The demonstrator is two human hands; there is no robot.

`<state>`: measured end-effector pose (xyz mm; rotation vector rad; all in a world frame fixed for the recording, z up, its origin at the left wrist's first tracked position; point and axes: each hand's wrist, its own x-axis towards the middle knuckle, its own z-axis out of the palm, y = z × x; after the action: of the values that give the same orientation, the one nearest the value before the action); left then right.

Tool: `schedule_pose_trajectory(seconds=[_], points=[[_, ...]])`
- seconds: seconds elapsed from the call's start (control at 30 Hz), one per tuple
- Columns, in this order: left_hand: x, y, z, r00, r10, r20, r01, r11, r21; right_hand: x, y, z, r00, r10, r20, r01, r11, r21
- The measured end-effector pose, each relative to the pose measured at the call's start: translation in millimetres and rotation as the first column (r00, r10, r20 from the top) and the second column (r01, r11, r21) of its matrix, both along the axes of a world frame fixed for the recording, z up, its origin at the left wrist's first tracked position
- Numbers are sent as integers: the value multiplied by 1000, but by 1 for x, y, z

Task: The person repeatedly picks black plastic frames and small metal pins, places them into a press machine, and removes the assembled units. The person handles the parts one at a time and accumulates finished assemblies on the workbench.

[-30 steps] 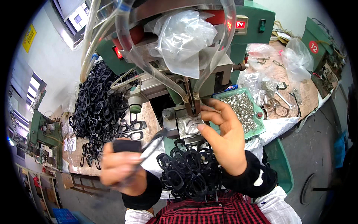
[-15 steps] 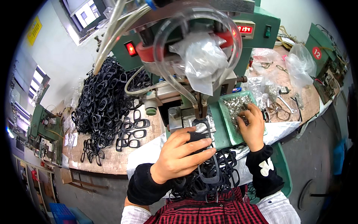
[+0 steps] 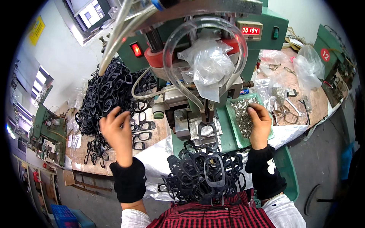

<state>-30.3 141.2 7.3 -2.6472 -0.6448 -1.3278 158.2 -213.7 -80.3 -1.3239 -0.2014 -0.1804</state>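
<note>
Frames [image 3: 205,176], black, lay heaped in the lap nearest the body, long axes mostly running away from it; one frame [image 3: 207,131] sat upright on the press bed [image 3: 190,129] just beyond. Left hand [image 3: 116,133] hovered left of the bed, fingers spread wide and empty, over a row of loose frames [image 3: 142,131] on the bench [image 3: 81,155]; these lay crosswise, long axes left to right, directly under and right of the fingertips. Right hand [image 3: 259,121] was over the green tray [image 3: 232,125], fingertips pinched narrow among small metal parts [image 3: 243,114]; whether one was gripped could not be told. Left hand was nearer the loose frames, right hand nearer the parts. Farther left, a large pile [image 3: 110,91] of black frames.
</note>
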Motion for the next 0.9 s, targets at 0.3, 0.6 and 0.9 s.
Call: schedule_pose_trajectory(seconds=[0.3,0.6,0.9], points=[[26,56,-141,942,1,-335,-111,945,-309,-34,-36,7,977,-114,183,177,907,-381],[42,-13,-72,862,-169,477,465,637,-614,-66,-40,48,975,-22,221,123,882,-455],[12,-38,-82,758,-73,649,649,193,-736,-61,71,78,954,228,193,-201,968,-150]])
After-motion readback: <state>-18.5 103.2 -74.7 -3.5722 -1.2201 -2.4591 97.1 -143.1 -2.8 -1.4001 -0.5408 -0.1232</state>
